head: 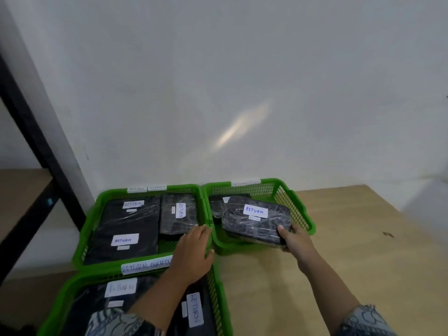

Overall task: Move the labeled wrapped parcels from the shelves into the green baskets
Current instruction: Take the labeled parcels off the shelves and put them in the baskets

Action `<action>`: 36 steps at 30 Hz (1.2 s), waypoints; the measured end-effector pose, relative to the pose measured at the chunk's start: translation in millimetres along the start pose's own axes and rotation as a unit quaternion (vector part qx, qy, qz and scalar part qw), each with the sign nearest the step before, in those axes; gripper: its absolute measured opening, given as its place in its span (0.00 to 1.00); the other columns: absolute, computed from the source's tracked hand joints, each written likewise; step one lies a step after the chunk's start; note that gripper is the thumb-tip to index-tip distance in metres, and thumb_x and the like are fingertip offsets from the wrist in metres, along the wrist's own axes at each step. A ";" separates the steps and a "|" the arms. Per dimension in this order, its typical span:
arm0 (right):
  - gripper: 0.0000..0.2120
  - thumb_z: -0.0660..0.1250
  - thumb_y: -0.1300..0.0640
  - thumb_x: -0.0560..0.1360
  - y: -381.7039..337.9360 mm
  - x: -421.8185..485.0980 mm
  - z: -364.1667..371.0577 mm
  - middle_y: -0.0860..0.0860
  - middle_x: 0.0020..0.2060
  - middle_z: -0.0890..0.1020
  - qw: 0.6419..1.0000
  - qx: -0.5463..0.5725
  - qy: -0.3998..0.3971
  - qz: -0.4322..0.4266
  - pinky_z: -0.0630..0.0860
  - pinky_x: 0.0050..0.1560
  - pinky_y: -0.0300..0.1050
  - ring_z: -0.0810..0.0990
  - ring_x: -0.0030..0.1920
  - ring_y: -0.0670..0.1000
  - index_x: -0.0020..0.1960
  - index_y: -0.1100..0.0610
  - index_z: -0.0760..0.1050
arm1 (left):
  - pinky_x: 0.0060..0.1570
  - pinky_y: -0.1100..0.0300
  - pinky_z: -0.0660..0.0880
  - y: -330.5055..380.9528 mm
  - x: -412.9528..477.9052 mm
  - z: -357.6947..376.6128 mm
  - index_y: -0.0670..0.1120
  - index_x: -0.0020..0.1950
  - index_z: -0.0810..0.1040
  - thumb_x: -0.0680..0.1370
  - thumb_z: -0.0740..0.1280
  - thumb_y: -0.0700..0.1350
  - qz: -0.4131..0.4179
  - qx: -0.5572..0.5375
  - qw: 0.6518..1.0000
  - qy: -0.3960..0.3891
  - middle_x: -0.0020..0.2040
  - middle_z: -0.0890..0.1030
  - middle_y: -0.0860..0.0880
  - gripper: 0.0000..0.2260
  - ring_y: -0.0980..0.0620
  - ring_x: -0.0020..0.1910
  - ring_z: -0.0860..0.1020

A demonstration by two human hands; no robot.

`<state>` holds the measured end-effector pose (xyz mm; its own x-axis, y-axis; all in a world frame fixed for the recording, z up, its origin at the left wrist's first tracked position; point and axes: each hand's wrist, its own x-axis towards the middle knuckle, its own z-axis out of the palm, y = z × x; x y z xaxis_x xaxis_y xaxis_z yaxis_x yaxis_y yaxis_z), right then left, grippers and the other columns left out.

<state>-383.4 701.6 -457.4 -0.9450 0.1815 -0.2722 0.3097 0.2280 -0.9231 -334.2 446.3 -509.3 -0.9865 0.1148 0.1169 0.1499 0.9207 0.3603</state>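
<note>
I see my right hand (294, 241), fingers (282, 230) curled round the RETURN parcel (254, 221), tilted in the rear right green basket (300, 204); left hand (191, 253) rests flat, straight-fingered, on the rear left basket (92, 221) rim.

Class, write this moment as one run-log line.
right hand: grips RETURN parcel, tilted into right basket | left hand: touches back-left basket rim | step: placing

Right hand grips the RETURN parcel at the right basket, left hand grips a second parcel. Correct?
Not quite. In the head view the left hand grips nothing: its fingers lie straight at the left basket's rim. The right hand does grip the RETURN parcel at the right basket.
</note>
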 end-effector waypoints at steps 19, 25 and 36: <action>0.20 0.63 0.54 0.79 8.5 134.6 11.4 0.56 0.54 0.78 0.942 -0.259 -0.212 0.021 0.73 0.51 0.44 0.77 0.51 0.55 0.66 0.64 0.71 | 0.70 0.46 0.50 15.2 63.4 59.3 0.42 0.76 0.50 0.76 0.47 0.53 -0.153 0.055 0.986 0.024 0.77 0.53 0.45 0.30 0.46 0.75 0.50; 0.17 0.66 0.51 0.76 28.4 133.7 30.7 0.58 0.54 0.82 0.904 -0.374 -0.207 -0.010 0.74 0.48 0.44 0.79 0.52 0.57 0.58 0.62 0.77 | 0.69 0.45 0.58 9.5 61.7 67.3 0.43 0.76 0.55 0.75 0.48 0.51 -0.160 0.046 0.985 0.048 0.76 0.58 0.47 0.29 0.46 0.74 0.56; 0.16 0.68 0.48 0.73 36.5 129.2 33.1 0.56 0.47 0.84 0.899 -0.408 -0.149 -0.064 0.76 0.43 0.44 0.81 0.47 0.56 0.53 0.59 0.79 | 0.67 0.42 0.60 10.3 61.0 65.5 0.43 0.75 0.56 0.75 0.49 0.51 -0.164 0.043 0.985 0.031 0.75 0.59 0.46 0.29 0.46 0.74 0.57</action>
<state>-497.6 701.8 -535.3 -0.9273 -0.1324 -0.3500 0.0555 0.8762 -0.4787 -397.2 487.2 -559.1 -0.9745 -0.2144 0.0658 -0.1846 0.9333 0.3079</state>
